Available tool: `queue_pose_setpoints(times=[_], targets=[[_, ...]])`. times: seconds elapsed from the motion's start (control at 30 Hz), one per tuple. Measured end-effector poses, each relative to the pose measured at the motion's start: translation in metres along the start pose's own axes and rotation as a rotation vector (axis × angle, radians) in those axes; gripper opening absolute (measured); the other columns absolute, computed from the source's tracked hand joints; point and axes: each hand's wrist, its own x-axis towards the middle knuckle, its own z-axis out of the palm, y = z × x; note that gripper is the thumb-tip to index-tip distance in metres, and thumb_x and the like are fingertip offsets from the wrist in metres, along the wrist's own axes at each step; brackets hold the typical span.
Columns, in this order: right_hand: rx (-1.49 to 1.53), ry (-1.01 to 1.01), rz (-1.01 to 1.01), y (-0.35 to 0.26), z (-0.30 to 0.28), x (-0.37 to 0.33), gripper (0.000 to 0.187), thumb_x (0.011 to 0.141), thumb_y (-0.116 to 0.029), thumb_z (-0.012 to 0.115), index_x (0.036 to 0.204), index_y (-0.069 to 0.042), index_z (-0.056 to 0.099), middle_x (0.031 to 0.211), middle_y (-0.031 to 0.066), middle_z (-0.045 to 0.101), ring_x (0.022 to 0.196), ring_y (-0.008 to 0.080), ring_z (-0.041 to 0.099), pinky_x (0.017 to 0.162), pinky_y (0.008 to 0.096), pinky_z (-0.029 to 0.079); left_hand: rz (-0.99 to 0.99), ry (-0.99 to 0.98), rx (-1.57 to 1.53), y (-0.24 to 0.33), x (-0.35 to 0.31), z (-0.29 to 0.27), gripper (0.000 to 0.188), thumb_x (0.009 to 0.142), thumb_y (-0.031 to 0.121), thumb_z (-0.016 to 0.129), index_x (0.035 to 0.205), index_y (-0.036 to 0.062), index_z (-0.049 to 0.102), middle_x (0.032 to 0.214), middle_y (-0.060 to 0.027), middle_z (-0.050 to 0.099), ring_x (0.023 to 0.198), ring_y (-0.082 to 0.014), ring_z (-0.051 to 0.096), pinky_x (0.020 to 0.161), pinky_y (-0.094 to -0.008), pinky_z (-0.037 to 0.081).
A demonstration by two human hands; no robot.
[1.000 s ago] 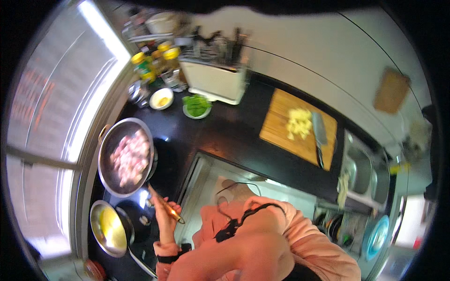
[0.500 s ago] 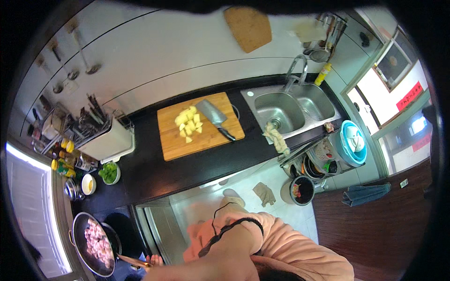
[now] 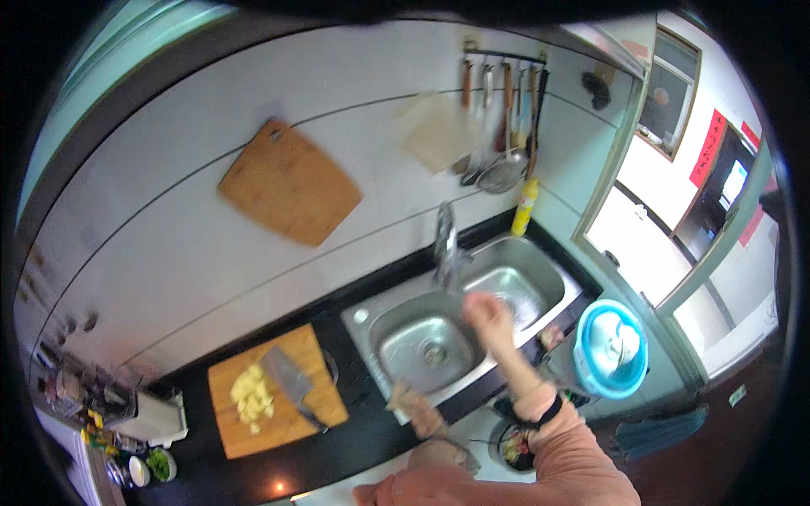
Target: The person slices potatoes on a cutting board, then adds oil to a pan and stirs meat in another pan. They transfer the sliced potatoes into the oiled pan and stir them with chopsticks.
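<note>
From the lower right, my right hand point(image 3: 489, 320) reaches over the divider between the two bowls of the steel sink point(image 3: 371, 333). It is close to the tall faucet point(image 3: 447, 244), with a small gap visible between them. Motion smears its fingers, so their pose and anything in them cannot be told. A dark band circles the end of that pink sleeve point(image 3: 574, 447). My left hand is out of view. A crumpled beige cloth point(image 3: 413, 407) drapes over the sink's front edge.
A cleaver point(image 3: 291, 379) and pale yellow chunks point(image 3: 251, 396) lie on a wooden board point(image 3: 232, 443). Left are a bowl of greens point(image 3: 160, 464) and a knife rack point(image 3: 156, 417). A yellow bottle point(image 3: 525, 208) stands behind the sink, a blue basin point(image 3: 584, 358) to its right.
The view has swung right toward the sink. The pan of diced pink meat and the hand at its handle have left the picture. My right hand is now over the sink.
</note>
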Motion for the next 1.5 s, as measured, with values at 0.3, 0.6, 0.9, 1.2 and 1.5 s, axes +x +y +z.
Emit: queue_pose_setpoints(times=[0.3,0.6,0.9,1.2,1.5], targets=[[-0.452,0.636,-0.332,-0.021,-0.216,0.435,0.038,0.081,-0.024,0.064,0.107,0.003,0.056,0.100,0.0204,0.063,0.091,0.0339,0.061,0.080,0.0382,0.047,0.095,-0.004,0.074,-0.028,-0.056,0.086,0.054,0.094,0.056,0.034,0.100,0.0046,0.048,0.068,-0.0056,0.052,0.056,-0.0211,0.051,0.049,-0.0341,0.046],[-0.871,0.420,-0.202,-0.001,-0.223,0.548,0.043,0.083,-0.029,0.053,0.121,-0.009,0.051,0.120,0.0177,0.057,0.113,0.0359,0.052,0.098,0.0489,0.032,0.118,0.256,0.136,-0.010,-0.123,0.069,0.060,0.093,0.056,0.038,0.122,0.0041,0.040,0.089,-0.0101,0.056,0.083,-0.0254,0.054,0.073,-0.0374,0.045],[0.610,0.231,-0.281,0.005,-0.245,0.517,0.054,0.091,-0.047,0.048,0.125,-0.005,0.049,0.129,0.0114,0.052,0.119,0.0301,0.048,0.101,0.0435,0.032,0.016,0.353,0.110,-0.003,-0.178,0.111,0.066,0.094,0.048,0.044,0.131,-0.0062,0.043,0.096,-0.0148,0.061,0.084,-0.0250,0.059,0.074,-0.0369,0.049],[-0.489,0.287,-0.411,-0.074,-0.245,0.347,0.052,0.096,-0.029,0.047,0.136,0.002,0.033,0.137,0.0172,0.040,0.122,0.0313,0.042,0.104,0.0392,0.033,-0.022,0.002,0.187,-0.019,-0.159,0.109,0.033,0.094,0.036,0.050,0.107,0.0061,0.056,0.082,-0.0072,0.060,0.068,-0.0164,0.061,0.058,-0.0300,0.054],[-0.203,-1.252,0.006,-0.071,0.091,-0.152,0.038,0.097,-0.017,0.047,0.133,-0.006,0.042,0.123,0.0168,0.051,0.103,0.0285,0.053,0.094,0.0403,0.038,-0.246,-0.843,0.018,0.078,-0.163,0.081,0.071,0.090,0.067,0.029,0.116,0.0086,0.060,0.082,-0.0079,0.064,0.055,-0.0086,0.045,0.051,-0.0207,0.036]])
